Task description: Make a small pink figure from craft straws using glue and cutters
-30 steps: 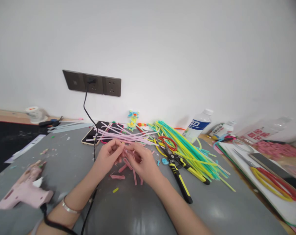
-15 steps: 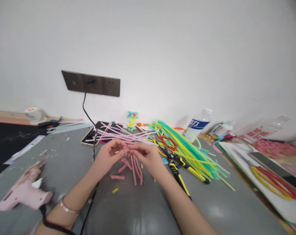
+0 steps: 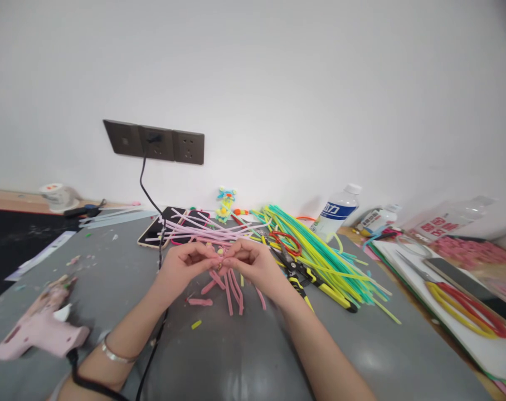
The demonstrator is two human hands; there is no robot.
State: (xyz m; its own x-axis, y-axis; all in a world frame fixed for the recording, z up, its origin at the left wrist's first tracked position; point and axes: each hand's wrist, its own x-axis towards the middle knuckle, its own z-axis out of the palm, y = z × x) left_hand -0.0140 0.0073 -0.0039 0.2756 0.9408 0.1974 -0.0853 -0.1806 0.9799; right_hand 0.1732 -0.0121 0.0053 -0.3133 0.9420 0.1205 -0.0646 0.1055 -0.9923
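My left hand (image 3: pixel 185 271) and my right hand (image 3: pixel 255 269) meet over the middle of the table. Both pinch a small pink pipe-cleaner piece (image 3: pixel 222 269) between thumb and fingertips; its exact shape is mostly hidden by the fingers. A small pale yellow bit (image 3: pixel 220 252) shows just behind the fingertips. Below the hands lie several cut pink pipe cleaners (image 3: pixel 229 295), and a short pink piece (image 3: pixel 200 302) rests to their left. A bundle of long lilac pipe cleaners (image 3: pixel 186 230) spreads out behind the hands.
Right of my hands are black-and-yellow pliers (image 3: pixel 293 267) and green and yellow pipe cleaners (image 3: pixel 320 250). A pink glue gun (image 3: pixel 44 328) lies left, its black cord (image 3: pixel 163 245) crossing the table. Phones (image 3: pixel 152 231), a bottle (image 3: pixel 337 211), scissors (image 3: pixel 466 312) and a small figure (image 3: pixel 225 206) surround the area.
Both hands have dropped slightly, and the right has shifted a little to the right. The pale yellow bit now shows at the fingertips. The pinch stays closed.
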